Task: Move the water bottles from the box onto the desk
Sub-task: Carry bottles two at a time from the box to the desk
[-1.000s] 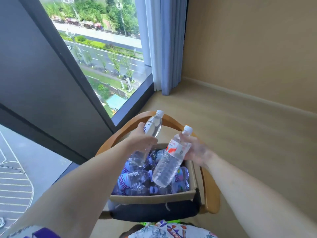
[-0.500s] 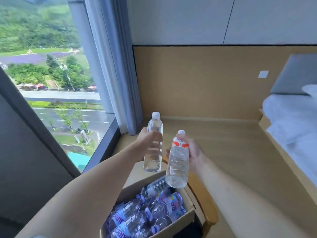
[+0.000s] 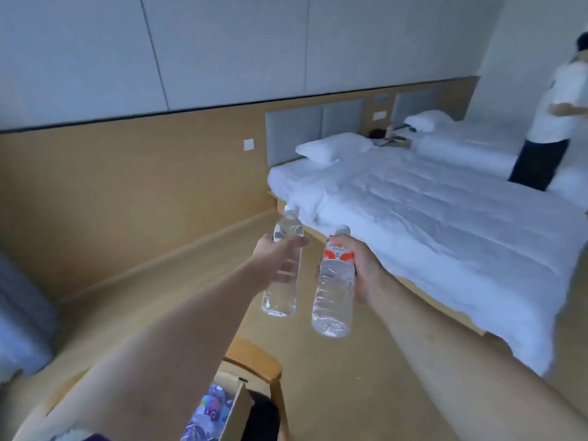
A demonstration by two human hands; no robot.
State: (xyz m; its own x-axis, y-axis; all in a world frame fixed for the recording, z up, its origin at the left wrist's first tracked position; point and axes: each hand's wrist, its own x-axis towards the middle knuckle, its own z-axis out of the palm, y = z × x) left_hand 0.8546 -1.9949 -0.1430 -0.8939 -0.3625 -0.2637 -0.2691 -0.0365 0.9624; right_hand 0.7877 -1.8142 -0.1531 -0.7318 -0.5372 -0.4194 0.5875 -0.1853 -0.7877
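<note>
My left hand (image 3: 278,259) grips a clear water bottle (image 3: 281,294) with no visible label, held upright in mid-air. My right hand (image 3: 366,268) grips a second clear bottle (image 3: 334,297) with a red and white label, also upright, just right of the first. Both hang above the floor in front of me. The cardboard box (image 3: 237,412) shows at the bottom edge, on a wooden chair (image 3: 254,358), with several purple-labelled bottles (image 3: 208,409) inside. No desk is in view.
A bed with white bedding (image 3: 429,224) fills the right side, a second bed behind it. Another person (image 3: 553,122) stands between the beds at far right. A wood-panelled wall runs behind; grey curtain (image 3: 22,313) hangs at the left edge.
My view has swung right, from the window and curtain to the beds. Both hands carried their bottles up and away from the box, which has slid to the bottom edge.
</note>
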